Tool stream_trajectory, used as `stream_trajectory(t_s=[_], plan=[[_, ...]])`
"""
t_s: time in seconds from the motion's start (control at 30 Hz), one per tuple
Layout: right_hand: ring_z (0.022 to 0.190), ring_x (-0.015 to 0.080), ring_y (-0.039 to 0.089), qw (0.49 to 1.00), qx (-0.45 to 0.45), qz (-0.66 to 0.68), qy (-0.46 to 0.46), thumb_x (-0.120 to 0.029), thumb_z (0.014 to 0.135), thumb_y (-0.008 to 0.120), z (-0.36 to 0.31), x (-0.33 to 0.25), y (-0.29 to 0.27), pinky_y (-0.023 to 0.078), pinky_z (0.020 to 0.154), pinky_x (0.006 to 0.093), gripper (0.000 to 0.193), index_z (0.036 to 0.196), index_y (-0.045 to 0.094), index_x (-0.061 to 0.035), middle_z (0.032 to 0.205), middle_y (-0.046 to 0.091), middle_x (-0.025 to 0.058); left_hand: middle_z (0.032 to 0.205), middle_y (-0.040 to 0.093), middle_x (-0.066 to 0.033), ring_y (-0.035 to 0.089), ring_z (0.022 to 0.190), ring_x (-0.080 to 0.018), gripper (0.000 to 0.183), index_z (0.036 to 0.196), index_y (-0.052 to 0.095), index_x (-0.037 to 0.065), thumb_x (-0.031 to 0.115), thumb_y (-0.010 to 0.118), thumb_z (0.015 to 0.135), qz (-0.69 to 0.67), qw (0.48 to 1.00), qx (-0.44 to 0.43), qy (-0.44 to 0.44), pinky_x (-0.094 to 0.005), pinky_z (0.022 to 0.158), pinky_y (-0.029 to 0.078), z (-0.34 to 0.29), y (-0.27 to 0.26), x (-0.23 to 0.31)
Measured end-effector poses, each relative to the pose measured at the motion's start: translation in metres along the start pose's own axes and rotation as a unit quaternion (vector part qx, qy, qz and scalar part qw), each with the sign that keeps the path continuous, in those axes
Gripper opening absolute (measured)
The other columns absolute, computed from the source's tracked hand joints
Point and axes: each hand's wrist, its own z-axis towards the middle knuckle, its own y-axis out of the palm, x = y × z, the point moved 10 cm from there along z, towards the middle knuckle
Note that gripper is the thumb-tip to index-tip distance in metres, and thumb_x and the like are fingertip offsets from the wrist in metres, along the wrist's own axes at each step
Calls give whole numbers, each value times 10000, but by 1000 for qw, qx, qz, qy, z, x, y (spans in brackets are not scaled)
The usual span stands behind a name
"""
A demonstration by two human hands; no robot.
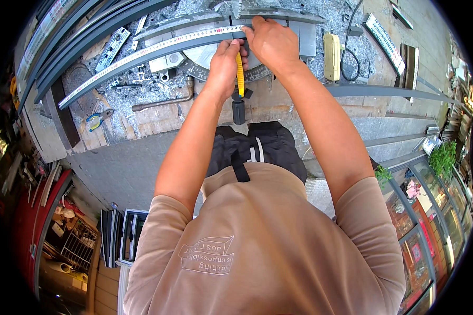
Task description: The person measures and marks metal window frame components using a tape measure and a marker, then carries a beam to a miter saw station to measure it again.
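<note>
A white measuring tape [157,47] lies stretched along a long grey metal profile [136,62], which rests across the mitre saw [195,58]. My left hand [226,65] is closed at the near side of the profile, close to the tape's right part. From under its fingers a yellow, dark-marked strip hangs down, apparently the tape's back. My right hand [275,44] curls over the tape's right part, its thumb against it and its fingers toward the saw's fence [284,16]. The fingertips are partly hidden. Below the strip is the saw's black handle [238,111].
Metal shavings cover the wooden bench [157,123]. On it lie pliers [99,119], a bent socket wrench [165,101] and a beige box [331,56] beside a black cable. Grey profiles [84,31] are stacked at the far left; another profile [373,91] extends right.
</note>
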Motion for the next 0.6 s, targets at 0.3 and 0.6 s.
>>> stream_trajectory(t_s=[0.3, 0.6], plan=[[790, 406, 735, 996, 74, 13, -36, -414, 989, 639, -1, 1, -2, 589, 680, 512, 347, 1004, 693, -71, 904, 750, 179, 956, 587, -49, 557, 824, -159, 285, 1208, 589, 5, 244, 460, 1122, 1, 1000, 8, 4, -324, 748, 512, 0, 1, -1], [779, 400, 738, 996, 82, 13, -44, -412, 995, 635, -2, 0, -3, 593, 675, 504, 347, 1015, 701, -73, 900, 752, 181, 963, 588, -50, 560, 827, -158, 294, 1213, 589, 6, 255, 459, 1126, -5, 1000, 2, -2, -324, 751, 516, 0, 0, -1]])
